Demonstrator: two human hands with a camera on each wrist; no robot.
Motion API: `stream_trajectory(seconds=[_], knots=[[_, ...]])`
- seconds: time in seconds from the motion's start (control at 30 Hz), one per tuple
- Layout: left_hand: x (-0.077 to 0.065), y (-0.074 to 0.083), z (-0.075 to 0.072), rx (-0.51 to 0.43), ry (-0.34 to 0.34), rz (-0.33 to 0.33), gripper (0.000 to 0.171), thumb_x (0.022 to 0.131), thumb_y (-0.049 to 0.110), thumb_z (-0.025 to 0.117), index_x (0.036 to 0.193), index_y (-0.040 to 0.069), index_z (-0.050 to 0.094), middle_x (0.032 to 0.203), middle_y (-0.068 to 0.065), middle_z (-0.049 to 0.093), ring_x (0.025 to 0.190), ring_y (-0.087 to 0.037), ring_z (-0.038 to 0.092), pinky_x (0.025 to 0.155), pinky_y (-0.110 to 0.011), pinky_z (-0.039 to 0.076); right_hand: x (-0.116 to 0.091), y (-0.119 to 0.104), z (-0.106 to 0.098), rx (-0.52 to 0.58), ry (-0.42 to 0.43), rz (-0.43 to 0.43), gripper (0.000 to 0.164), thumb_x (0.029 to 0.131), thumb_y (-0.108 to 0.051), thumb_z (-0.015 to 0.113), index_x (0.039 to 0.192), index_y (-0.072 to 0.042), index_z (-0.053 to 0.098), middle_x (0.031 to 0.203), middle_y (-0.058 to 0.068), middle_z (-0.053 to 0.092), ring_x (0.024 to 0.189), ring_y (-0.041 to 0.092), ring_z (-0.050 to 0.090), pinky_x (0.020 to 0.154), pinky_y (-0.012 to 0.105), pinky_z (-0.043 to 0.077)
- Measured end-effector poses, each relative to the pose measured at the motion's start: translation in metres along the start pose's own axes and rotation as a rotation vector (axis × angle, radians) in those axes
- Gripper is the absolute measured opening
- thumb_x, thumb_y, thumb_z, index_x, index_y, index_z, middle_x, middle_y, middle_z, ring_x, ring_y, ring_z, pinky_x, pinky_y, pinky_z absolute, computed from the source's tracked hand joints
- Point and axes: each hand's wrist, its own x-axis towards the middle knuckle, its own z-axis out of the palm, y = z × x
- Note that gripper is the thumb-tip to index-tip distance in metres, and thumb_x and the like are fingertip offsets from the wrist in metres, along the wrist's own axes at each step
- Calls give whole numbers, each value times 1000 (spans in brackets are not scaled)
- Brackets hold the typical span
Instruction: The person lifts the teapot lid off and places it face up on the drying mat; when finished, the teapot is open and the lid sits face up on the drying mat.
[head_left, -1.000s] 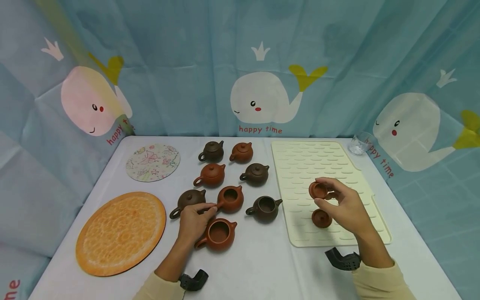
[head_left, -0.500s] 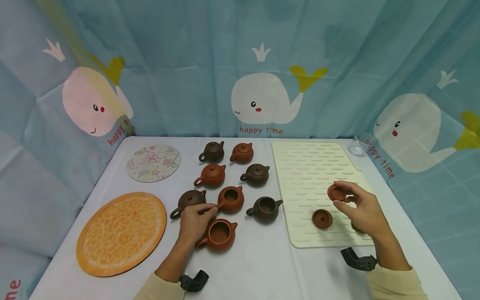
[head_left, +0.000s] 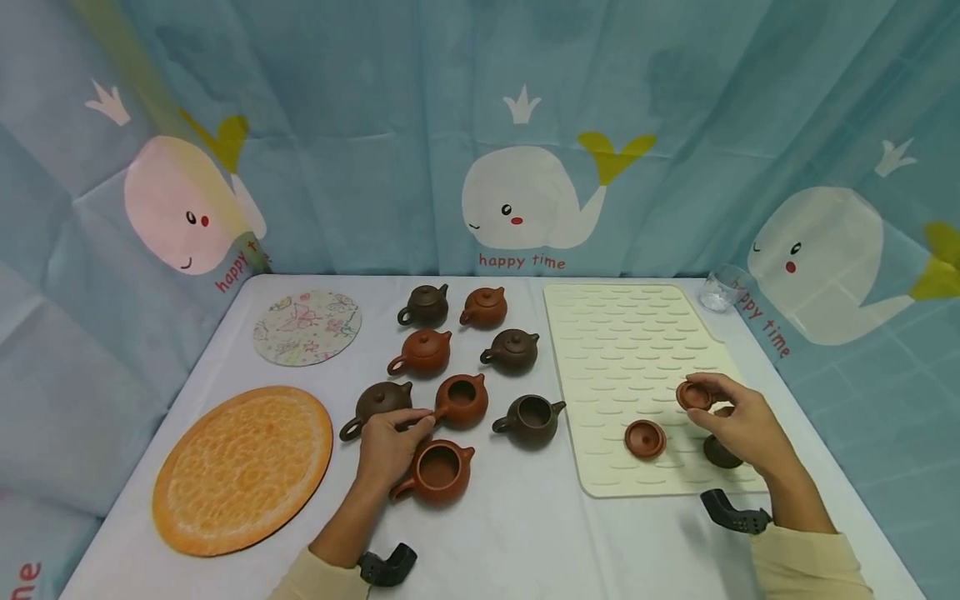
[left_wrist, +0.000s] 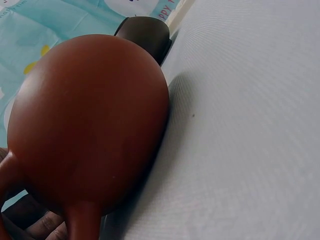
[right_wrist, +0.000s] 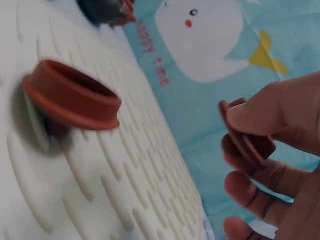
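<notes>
Left hand [head_left: 392, 447]: pinching lidless red teapot [head_left: 464, 412] by handle [head_left: 440, 411]
Right hand [head_left: 742, 419]: gripping red teapot lid [head_left: 694, 396]
Upturned lid [head_left: 645, 439]: lying 8 o'clock from held one

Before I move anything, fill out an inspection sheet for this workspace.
Surface: white-covered table, with a cream ridged mat at right.
Job's things: eight teapots, five lidded, three open; one upturned red-brown lid and one dark lid on the ridged mat.
Clutter: floral round mat, crust-patterned round mat, clear glass.
Left hand: pinches the handle of the farther open red-brown teapot.
Right hand: holds another red-brown lid above the ridged mat.
Cables: nothing seen.
Surroundings: blue whale-print curtain.
</notes>
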Motion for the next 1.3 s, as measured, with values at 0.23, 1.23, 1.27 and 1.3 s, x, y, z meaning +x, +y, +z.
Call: stream_trajectory(seconds=[0.23,1.23,1.27,1.3], knots=[[1,-1,1,4,1,4,12,86,14,73,97,10,78,87,-1,70,82,-17,60,68,-31,48,3,14,0,-85,-63,28,42,82,-2,74,122,0,61,101,15,63,85,22,53,64,32,43],[2,-1,1,33,-1,16,12,86,15,74,97,11,78,91,-2,70,90,-18,59,76,-37,46,9,41,11,-257,-216,141,42,81,-4,72,120,4,58,96,20,60,79,31,55,63,44,45],[2,-1,1,35,0,13,12,86,15,74,97,11,78,91,-2,70,90,-18,59,76,-37,46,8,41,11,-257,-218,140,43,81,-4,72,121,4,58,97,21,60,81,32,55,63,44,45],[2,-2,1,37,1,11,12,86,15,74,97,11,78,91,-2,70,91,-18,59,76,-37,46,8,41,11,-257,-221,139,44,82,-4,72,122,4,57,99,22,59,82,33,56,63,45,46]])
